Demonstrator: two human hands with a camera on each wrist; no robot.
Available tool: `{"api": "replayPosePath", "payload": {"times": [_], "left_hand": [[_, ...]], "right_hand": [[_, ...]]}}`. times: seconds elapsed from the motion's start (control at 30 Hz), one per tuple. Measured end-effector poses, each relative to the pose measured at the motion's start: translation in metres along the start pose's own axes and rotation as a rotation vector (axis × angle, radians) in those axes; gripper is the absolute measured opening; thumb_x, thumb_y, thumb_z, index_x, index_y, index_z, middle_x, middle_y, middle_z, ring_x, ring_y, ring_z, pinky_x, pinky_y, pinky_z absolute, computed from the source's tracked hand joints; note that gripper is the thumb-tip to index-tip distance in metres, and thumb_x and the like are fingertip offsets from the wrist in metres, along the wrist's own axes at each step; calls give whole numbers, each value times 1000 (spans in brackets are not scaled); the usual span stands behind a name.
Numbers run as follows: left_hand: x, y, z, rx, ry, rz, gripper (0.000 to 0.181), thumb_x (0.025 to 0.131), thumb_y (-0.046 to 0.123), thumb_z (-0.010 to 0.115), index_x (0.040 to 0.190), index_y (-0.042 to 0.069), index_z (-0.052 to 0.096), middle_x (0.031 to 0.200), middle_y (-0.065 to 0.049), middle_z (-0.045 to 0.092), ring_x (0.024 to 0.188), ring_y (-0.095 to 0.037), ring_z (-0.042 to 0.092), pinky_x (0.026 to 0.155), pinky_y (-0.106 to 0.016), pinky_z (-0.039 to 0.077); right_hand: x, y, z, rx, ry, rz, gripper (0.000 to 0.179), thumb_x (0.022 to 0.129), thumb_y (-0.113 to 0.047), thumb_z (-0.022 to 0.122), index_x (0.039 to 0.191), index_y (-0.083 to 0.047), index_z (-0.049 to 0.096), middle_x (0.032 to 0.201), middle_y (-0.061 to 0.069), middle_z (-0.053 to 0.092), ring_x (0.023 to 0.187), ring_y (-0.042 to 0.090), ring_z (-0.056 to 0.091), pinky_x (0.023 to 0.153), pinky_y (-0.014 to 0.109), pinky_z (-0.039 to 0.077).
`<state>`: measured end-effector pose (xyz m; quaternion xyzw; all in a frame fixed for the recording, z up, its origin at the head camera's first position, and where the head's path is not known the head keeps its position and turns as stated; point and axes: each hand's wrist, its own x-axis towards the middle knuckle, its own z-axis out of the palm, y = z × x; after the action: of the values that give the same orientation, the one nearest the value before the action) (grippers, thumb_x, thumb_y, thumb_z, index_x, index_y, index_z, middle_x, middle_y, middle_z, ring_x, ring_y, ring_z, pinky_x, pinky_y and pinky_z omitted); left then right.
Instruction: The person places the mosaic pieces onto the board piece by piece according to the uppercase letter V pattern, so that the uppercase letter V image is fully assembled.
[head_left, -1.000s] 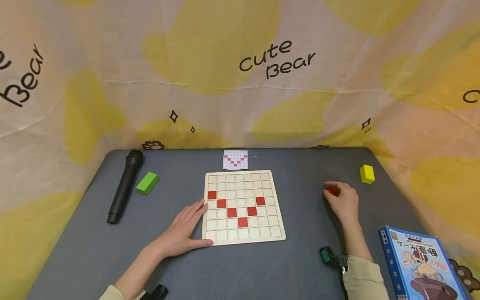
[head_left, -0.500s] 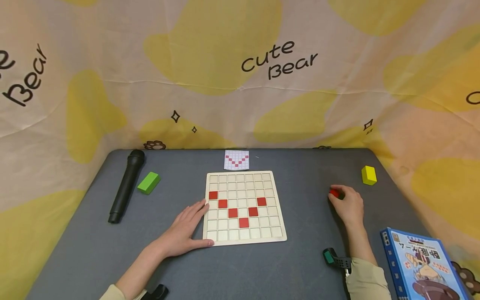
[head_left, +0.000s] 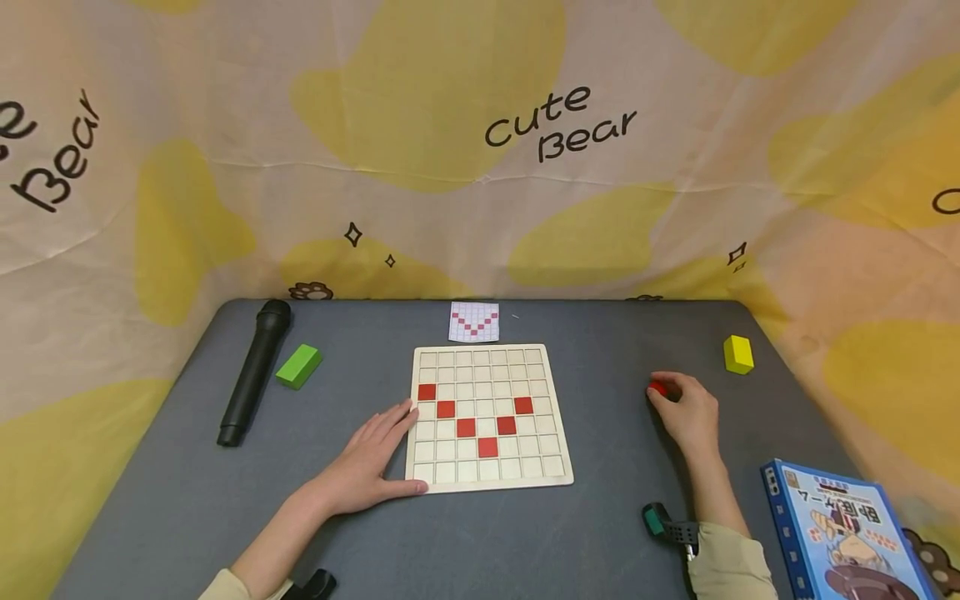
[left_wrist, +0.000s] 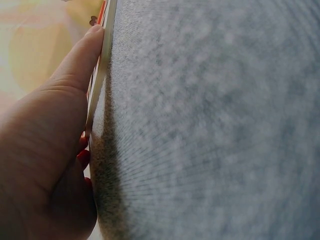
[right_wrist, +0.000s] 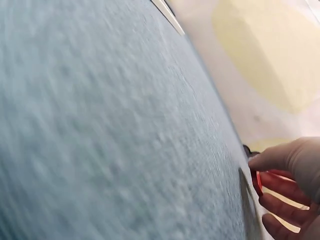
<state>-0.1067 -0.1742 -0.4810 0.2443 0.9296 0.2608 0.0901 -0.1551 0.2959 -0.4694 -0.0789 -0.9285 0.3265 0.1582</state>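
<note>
In the head view a pale wooden grid board [head_left: 491,479] lies mid-table, with several red squares [head_left: 487,447] set in a V-like pattern. My left hand [head_left: 363,467] rests along its left side, fingers extended on the edge and thumb at the near left corner. The left wrist view shows that thumb [left_wrist: 82,57] against the board's rim [left_wrist: 102,70]. To the right of the board, my right hand [head_left: 688,417] pinches a small red tile [head_left: 658,388] between thumb and fingers. Part of this red tile [right_wrist: 256,183] shows in the right wrist view; the fingers hide the remainder.
Behind the board lies a small pattern card [head_left: 474,322] with a pink V. A black microphone [head_left: 255,375] and a green block [head_left: 299,367] are at left. A yellow block [head_left: 738,355] stands at far right, and a blue illustrated box [head_left: 847,525] sits at near right.
My right hand, pinching the red tile, first shifted a little right and has since come slightly back left. The left hand and the board stay in place.
</note>
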Motion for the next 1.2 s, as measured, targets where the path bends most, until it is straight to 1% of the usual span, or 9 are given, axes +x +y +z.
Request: {"api": "replayPosePath", "payload": {"times": [0.17, 0.37, 0.5, 0.63, 0.87, 1.07, 1.2], "left_hand": [[1, -1, 2, 5, 10, 6, 105, 79, 71, 62, 155, 8, 25, 161, -9, 18, 145, -30, 19, 113, -56, 18], [1, -2, 2, 5, 13, 7, 106, 78, 71, 64, 155, 9, 24, 162, -7, 16, 146, -29, 18, 114, -54, 17], [2, -2, 2, 3, 7, 1, 107, 78, 71, 64, 155, 9, 24, 162, -6, 16, 146, -28, 17, 114, -54, 16], [2, -2, 2, 7, 13, 6, 106, 79, 71, 64, 155, 8, 26, 161, -8, 17, 145, -30, 19, 114, -55, 17], [3, -1, 2, -1, 10, 2, 105, 79, 71, 63, 154, 7, 26, 161, -9, 19, 145, -31, 20, 113, -56, 18], [2, -1, 1, 0, 8, 0, 105, 79, 71, 63, 155, 7, 26, 161, -10, 18, 145, -31, 19, 113, -57, 18], [2, 1, 1, -4, 8, 1, 105, 79, 70, 64, 154, 7, 26, 161, -10, 19, 145, -31, 20, 114, -56, 18]], "right_hand": [[-3, -13, 12, 44, -2, -82, 24, 86, -7, 73, 109, -2, 72, 107, 19, 67, 93, 33, 63, 81, 47, 48], [-4, -36, 28, 102, -58, -161, 25, 83, -8, 77, 107, -5, 73, 104, 14, 69, 89, 29, 64, 78, 46, 52], [-4, -52, 39, 123, -107, -181, 26, 82, -9, 78, 107, -7, 73, 102, 12, 69, 88, 26, 63, 76, 42, 51], [-6, -64, 49, 133, -146, -187, 26, 81, -10, 78, 107, -8, 74, 100, 10, 69, 85, 25, 62, 76, 41, 50], [-8, -79, 64, 142, -195, -218, 26, 81, -10, 79, 106, -8, 74, 96, 8, 67, 80, 23, 57, 72, 38, 46], [-9, -89, 74, 157, -243, -279, 27, 81, -8, 78, 107, -7, 74, 98, 8, 67, 85, 23, 58, 76, 39, 47], [-8, -92, 79, 135, -283, -336, 26, 82, -8, 77, 108, -8, 73, 101, 7, 68, 88, 24, 57, 78, 40, 47]]}}
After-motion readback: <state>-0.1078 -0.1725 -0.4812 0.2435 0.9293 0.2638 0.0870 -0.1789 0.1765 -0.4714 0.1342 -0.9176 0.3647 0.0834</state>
